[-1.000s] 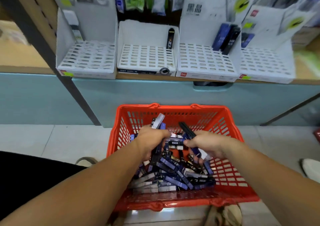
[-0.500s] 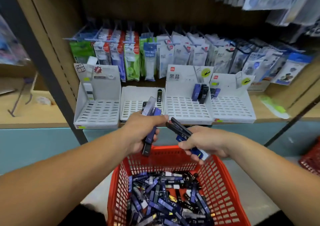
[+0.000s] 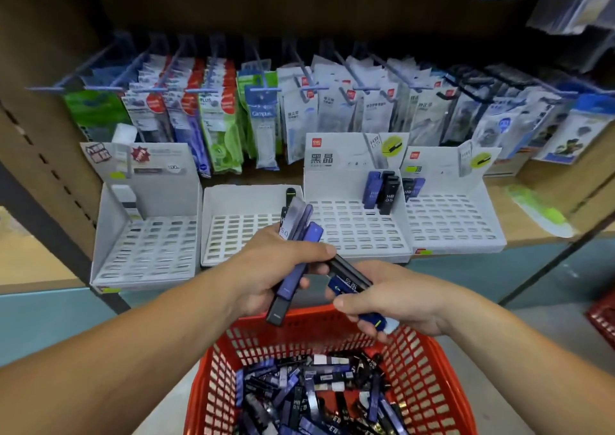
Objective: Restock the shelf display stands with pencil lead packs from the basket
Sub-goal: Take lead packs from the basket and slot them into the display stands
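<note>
Both of the person's hands are raised above the red basket (image 3: 422, 368), in front of the shelf (image 3: 532, 235). The left hand (image 3: 266, 268) has its fingers and thumb curled round a fanned bundle of purple and black pencil lead packs (image 3: 296, 268). The bundle is tilted, with its upper ends pointing toward the stands. The right hand (image 3: 396, 298) pinches a smaller bunch (image 3: 347, 285) between thumb and fingers. A blue pack and a black one show there, though the fingers hide enough that I cannot tell the full count. The black pack's far end reaches the left thumb.

Below the hands, the basket holds a loose heap of packs (image 3: 312, 398), purple, black and white, lying every which way.

4 white display stands sit side by side on the shelf, touching one another. The 1st stand (image 3: 146, 251) is at the left. The 2nd stand (image 3: 239, 235) has 1 black pack (image 3: 290, 195) upright at its back right corner. The 3rd stand (image 3: 352, 235) has a small cluster (image 3: 382, 191) standing at its back right. The 4th stand (image 3: 449, 218) has a few packs (image 3: 412, 188) at its back left. Behind the stands, hanging packets (image 3: 266, 115) crowd the hooks.
</note>
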Demonstrator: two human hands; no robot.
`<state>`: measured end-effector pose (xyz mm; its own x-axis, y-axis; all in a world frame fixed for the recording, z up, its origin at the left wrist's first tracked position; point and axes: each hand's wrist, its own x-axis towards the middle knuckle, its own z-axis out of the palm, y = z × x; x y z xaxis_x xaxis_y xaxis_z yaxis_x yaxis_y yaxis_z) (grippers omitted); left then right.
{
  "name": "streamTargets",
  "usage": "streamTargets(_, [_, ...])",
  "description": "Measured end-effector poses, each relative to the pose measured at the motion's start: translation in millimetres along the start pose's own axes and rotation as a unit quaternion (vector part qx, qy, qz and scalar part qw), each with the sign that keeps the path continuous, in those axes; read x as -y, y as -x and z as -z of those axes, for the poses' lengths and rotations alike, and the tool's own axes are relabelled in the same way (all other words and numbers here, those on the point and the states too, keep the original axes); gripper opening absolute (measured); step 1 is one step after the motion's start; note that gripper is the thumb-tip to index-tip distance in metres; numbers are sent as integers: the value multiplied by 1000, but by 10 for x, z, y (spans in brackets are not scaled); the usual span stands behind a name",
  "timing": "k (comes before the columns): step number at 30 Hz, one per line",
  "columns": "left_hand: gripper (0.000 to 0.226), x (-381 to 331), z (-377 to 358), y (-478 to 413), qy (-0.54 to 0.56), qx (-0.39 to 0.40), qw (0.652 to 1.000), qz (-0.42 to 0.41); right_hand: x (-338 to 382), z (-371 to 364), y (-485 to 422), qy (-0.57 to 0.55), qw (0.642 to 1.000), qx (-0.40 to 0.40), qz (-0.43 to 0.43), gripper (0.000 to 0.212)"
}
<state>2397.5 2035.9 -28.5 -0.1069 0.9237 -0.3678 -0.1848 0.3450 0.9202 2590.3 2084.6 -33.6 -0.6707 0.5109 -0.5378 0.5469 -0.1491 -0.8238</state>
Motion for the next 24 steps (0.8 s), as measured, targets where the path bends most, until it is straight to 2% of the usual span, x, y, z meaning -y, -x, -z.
streamTargets(4, [48,-41,-2,-146,0,12,1000,-9,-28,102,-54,-65,997,38,6,23])
streamTargets(11, [36,-149,118,-312,30,-37,998,-33,-182,290,-59,-25,999,20,-35,43])
streamTargets(13, [30,-155,165,-341,44,-62,996,-37,-197,343,-36,-60,997,-33,-28,47])
streamTargets(15, [38,-132,167,-357,70,-77,994,-28,-189,376,-15,-117,987,-107,0,48])
streamTargets(17, [45,-105,149,-375,106,-86,990,-16,-152,372,-7,-145,978,-143,55,40])
streamTargets(19, [40,-107,105,-383,133,-83,988,-5,-129,335,-14,-170,965,-169,102,25])
streamTargets(22, [29,-119,41,-363,157,-64,986,3,-131,310,-25,-200,947,-214,130,40])
streamTargets(24, [35,-106,14,-356,159,-61,985,2,-106,293,-13,-212,940,-225,145,45])
